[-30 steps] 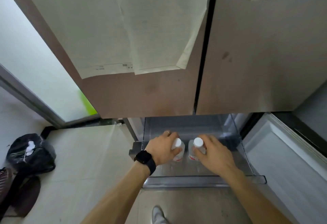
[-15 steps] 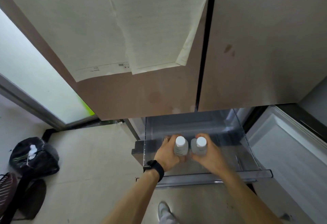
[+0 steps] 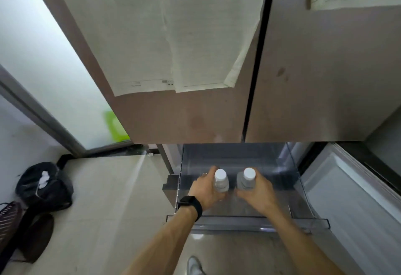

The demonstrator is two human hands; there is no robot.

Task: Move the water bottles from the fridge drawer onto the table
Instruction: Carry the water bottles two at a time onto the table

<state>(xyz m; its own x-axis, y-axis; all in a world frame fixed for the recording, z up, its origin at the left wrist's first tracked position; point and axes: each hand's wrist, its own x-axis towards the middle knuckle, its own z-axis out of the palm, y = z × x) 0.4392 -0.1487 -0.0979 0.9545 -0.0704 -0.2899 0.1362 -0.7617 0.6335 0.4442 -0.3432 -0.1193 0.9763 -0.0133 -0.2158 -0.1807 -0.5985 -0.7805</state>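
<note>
Two clear water bottles with white caps stand upright, side by side, over the pulled-out transparent fridge drawer (image 3: 290, 190). My left hand (image 3: 206, 192), with a black watch on its wrist, grips the left bottle (image 3: 221, 180) around its body. The right bottle (image 3: 246, 180) is held the same way by my right hand (image 3: 257, 194). Both caps point up at the camera. The bottles' lower halves are hidden by my fingers. The table is not in view.
The brown fridge doors (image 3: 303, 79) hang above the drawer, with paper sheets (image 3: 169, 36) stuck on the left one. An open lower door (image 3: 351, 198) stands to the right. A black bag (image 3: 45, 185) lies on the tiled floor at left. My shoe (image 3: 194, 266) shows below.
Both hands have closed around the bottles and lifted them a little; the caps now sit closer to the camera. The view has shifted slightly downward.
</note>
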